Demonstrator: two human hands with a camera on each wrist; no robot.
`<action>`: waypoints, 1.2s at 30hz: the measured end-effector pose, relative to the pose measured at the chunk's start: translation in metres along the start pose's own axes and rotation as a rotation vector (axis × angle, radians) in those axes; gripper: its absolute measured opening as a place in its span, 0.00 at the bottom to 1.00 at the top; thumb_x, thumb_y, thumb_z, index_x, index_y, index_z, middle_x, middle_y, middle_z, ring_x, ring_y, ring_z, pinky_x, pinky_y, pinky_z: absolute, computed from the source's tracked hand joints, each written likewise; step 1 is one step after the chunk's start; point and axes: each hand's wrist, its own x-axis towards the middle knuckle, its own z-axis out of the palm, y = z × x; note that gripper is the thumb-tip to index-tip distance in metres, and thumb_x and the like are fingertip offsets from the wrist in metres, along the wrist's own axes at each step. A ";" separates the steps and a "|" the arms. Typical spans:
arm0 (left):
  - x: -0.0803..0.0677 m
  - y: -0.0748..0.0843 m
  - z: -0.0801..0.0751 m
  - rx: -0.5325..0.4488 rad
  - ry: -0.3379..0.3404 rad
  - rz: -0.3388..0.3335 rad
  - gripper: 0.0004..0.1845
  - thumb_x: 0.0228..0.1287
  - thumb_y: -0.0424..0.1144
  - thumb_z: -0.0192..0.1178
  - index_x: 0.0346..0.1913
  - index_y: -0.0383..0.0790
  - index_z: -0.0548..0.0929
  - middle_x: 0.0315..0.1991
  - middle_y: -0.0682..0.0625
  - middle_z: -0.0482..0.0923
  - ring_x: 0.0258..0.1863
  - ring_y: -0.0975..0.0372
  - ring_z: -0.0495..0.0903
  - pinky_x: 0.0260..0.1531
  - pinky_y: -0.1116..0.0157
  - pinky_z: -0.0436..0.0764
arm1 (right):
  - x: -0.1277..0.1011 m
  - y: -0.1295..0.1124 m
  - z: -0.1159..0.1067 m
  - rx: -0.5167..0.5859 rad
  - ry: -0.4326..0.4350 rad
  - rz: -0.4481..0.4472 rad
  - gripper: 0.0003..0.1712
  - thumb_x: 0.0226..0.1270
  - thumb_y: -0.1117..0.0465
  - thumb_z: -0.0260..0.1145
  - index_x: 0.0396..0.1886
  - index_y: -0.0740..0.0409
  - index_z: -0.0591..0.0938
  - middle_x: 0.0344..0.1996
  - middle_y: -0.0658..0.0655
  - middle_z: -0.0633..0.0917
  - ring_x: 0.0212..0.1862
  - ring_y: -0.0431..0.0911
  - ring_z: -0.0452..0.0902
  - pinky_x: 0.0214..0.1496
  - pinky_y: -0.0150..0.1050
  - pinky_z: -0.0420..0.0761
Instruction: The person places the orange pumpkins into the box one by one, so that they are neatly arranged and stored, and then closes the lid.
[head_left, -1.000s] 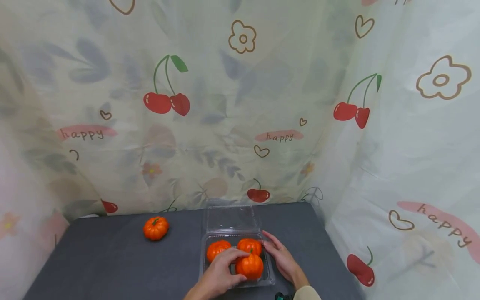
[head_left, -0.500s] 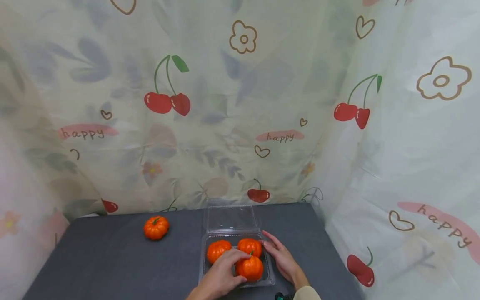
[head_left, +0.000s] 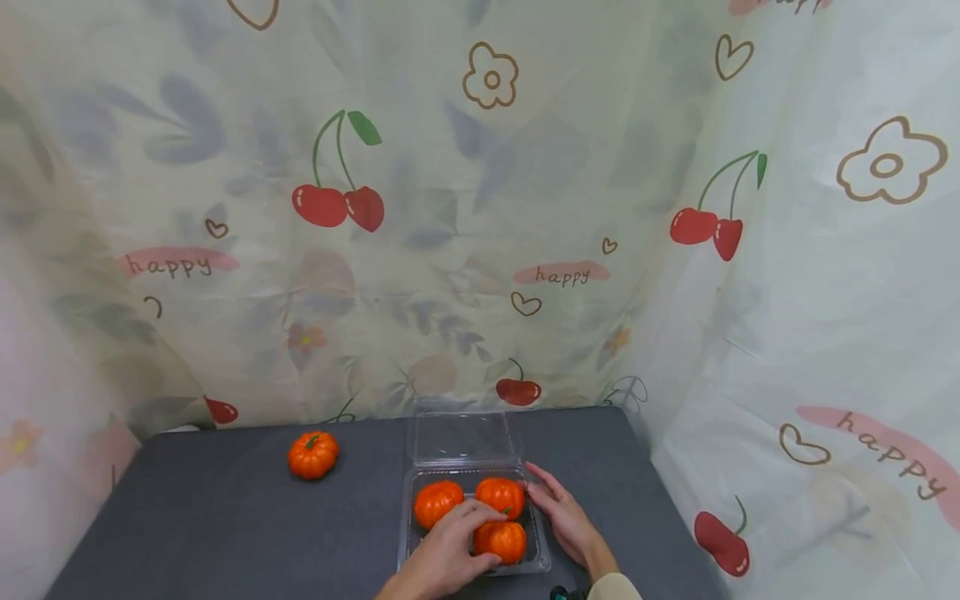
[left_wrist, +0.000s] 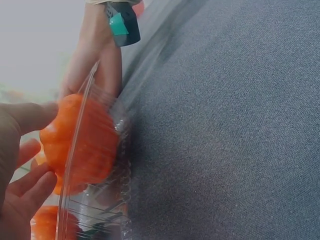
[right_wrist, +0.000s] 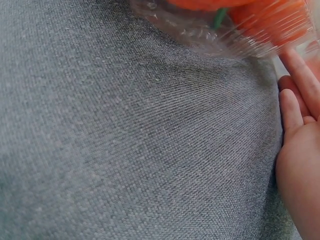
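Left hand grasping near pumpkin in box

Thumb and fingers round it from the left. Right hand straight-fingered at box's right side. Beyond the grip: back pumpkin, side pumpkin to its left, raised lid. Loose pumpkin well left.

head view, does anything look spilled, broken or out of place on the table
Nothing visible looks spilled or broken. The odd one out is a lone pumpkin on the table, left of the open clear box, while three other pumpkins are inside it.
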 end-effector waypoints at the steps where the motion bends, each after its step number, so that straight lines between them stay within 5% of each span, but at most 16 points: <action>1: 0.000 0.000 0.000 0.005 0.003 0.006 0.25 0.55 0.50 0.68 0.58 0.62 0.76 0.53 0.62 0.75 0.51 0.67 0.75 0.54 0.63 0.78 | 0.000 0.000 0.000 -0.007 -0.001 -0.004 0.36 0.68 0.44 0.58 0.73 0.44 0.61 0.64 0.55 0.76 0.64 0.40 0.71 0.74 0.52 0.59; 6: 0.001 0.000 0.002 0.032 0.014 0.028 0.21 0.58 0.47 0.66 0.55 0.58 0.79 0.51 0.61 0.78 0.50 0.67 0.77 0.53 0.63 0.78 | -0.001 -0.001 0.000 -0.003 -0.001 0.002 0.36 0.67 0.43 0.59 0.73 0.43 0.62 0.63 0.54 0.77 0.64 0.39 0.72 0.74 0.51 0.60; 14: 0.005 0.002 -0.001 0.045 -0.086 -0.028 0.18 0.62 0.47 0.62 0.55 0.58 0.79 0.51 0.62 0.78 0.50 0.68 0.76 0.51 0.65 0.78 | -0.001 -0.004 -0.001 -0.012 -0.015 -0.015 0.36 0.69 0.44 0.57 0.73 0.44 0.61 0.63 0.54 0.76 0.63 0.38 0.72 0.74 0.51 0.59; 19: 0.004 0.005 -0.002 0.093 -0.091 -0.016 0.17 0.64 0.48 0.61 0.56 0.58 0.78 0.51 0.61 0.77 0.52 0.66 0.76 0.53 0.63 0.78 | -0.001 -0.002 -0.001 -0.012 -0.013 -0.005 0.36 0.68 0.43 0.58 0.73 0.43 0.61 0.63 0.53 0.77 0.63 0.39 0.72 0.74 0.52 0.59; 25: 0.004 0.007 -0.003 0.120 -0.044 0.006 0.18 0.65 0.49 0.59 0.57 0.59 0.78 0.54 0.63 0.75 0.54 0.65 0.74 0.56 0.59 0.76 | -0.001 0.002 -0.002 -0.025 -0.005 -0.004 0.35 0.68 0.44 0.57 0.73 0.44 0.62 0.63 0.54 0.77 0.62 0.38 0.72 0.73 0.51 0.61; 36: 0.010 -0.003 -0.017 0.314 0.165 0.042 0.34 0.58 0.61 0.61 0.68 0.68 0.64 0.70 0.53 0.64 0.68 0.48 0.62 0.57 0.42 0.71 | 0.000 -0.001 -0.002 -0.018 -0.012 0.019 0.35 0.68 0.43 0.57 0.73 0.42 0.62 0.64 0.55 0.76 0.67 0.46 0.70 0.74 0.55 0.57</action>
